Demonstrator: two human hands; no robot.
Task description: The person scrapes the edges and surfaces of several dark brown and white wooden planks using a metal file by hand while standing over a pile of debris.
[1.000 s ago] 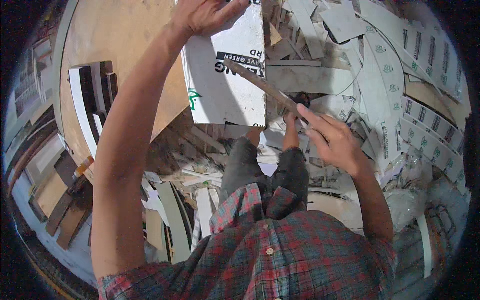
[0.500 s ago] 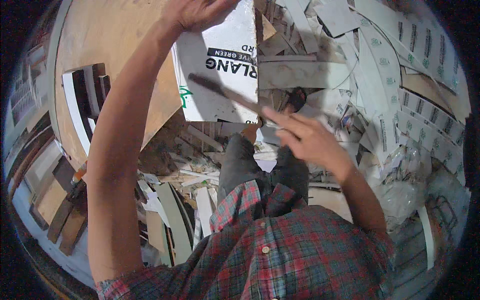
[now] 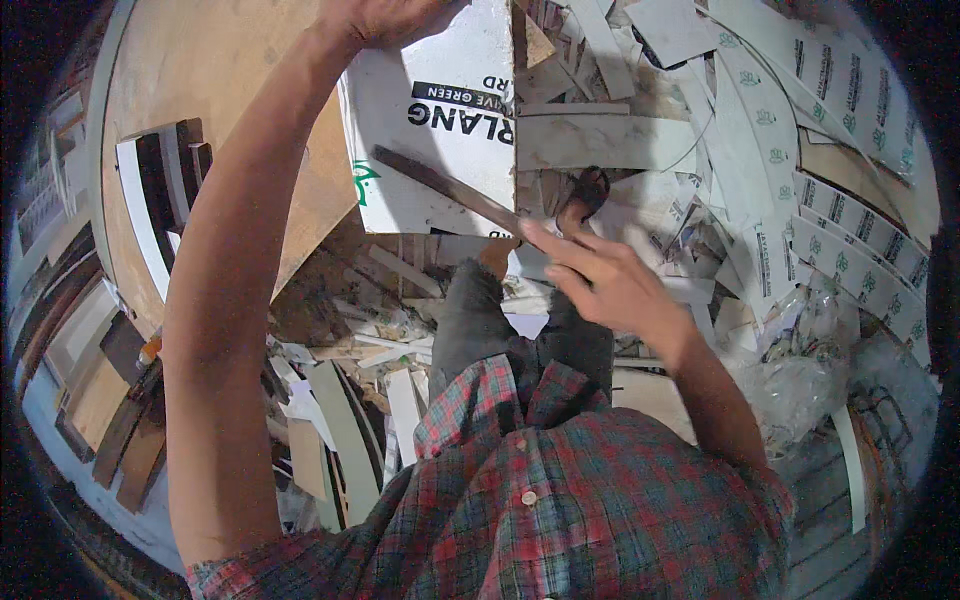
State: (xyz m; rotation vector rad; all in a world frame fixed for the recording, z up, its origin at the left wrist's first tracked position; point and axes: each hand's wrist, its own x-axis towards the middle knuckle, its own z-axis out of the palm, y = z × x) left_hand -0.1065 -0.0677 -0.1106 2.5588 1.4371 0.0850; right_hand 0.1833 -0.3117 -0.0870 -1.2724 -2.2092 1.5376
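Observation:
A white panel (image 3: 430, 180) with dark lettering and a green mark lies before me on a brown board. My left hand (image 3: 405, 18) rests at its far end, fingers stretched out and partly cut off by the upper edge. My right hand (image 3: 610, 275) is closed around the near end of a long, flat, dark file (image 3: 445, 187). The file slants leftward and away, over the panel's near part. Whether it touches the panel I cannot tell.
The large brown board (image 3: 230, 75) bears dark and white strips (image 3: 145, 205) at the left. Offcuts (image 3: 590, 140) litter the floor ahead and to the right. A clear plastic bag (image 3: 805, 370) lies right of my arm. My foot (image 3: 590, 195) is beyond my right hand.
The file and my right hand, smeared by motion before, now show more sharply. The whole scene has shifted slightly in the picture. My left hand stays at the panel's far end.

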